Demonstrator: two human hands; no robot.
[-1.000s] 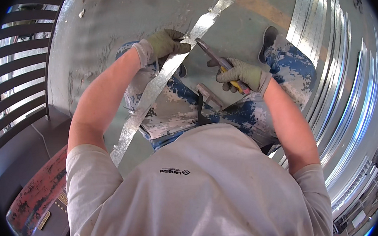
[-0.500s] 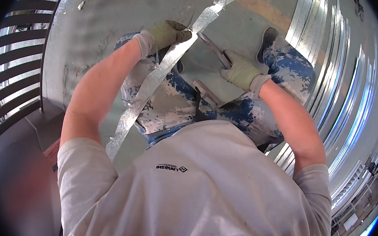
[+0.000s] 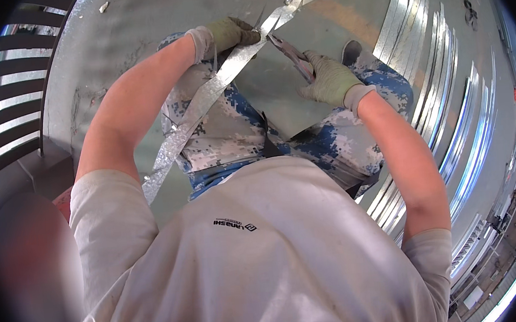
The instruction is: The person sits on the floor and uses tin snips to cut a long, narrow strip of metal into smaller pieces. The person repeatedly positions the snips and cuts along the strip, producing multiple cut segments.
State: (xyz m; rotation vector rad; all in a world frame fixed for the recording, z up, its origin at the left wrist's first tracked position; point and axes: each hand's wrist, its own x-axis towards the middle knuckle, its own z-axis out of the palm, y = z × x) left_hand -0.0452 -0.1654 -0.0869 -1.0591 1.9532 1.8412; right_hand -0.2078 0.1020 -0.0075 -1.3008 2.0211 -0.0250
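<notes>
Here, hands (image 3: 327, 78) hold strip (image 3: 205, 98) and tool (image 3: 292, 56).

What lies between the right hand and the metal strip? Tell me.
The head view shows the hand tool, held in the right hand, spanning that gap; its tip is at the metal strip's edge.

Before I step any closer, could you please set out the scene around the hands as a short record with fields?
Left hand: gloved, at the left edge of the metal strip; exact grip hidden
Right hand: gloved, holding a metal hand tool
Tool tip: at the right edge of the strip
Metal strip: slanting from lower left to upper right, passing over the camouflage trousers
Right side: long shiny metal lengths on the floor
Left side: dark slatted panel
</notes>
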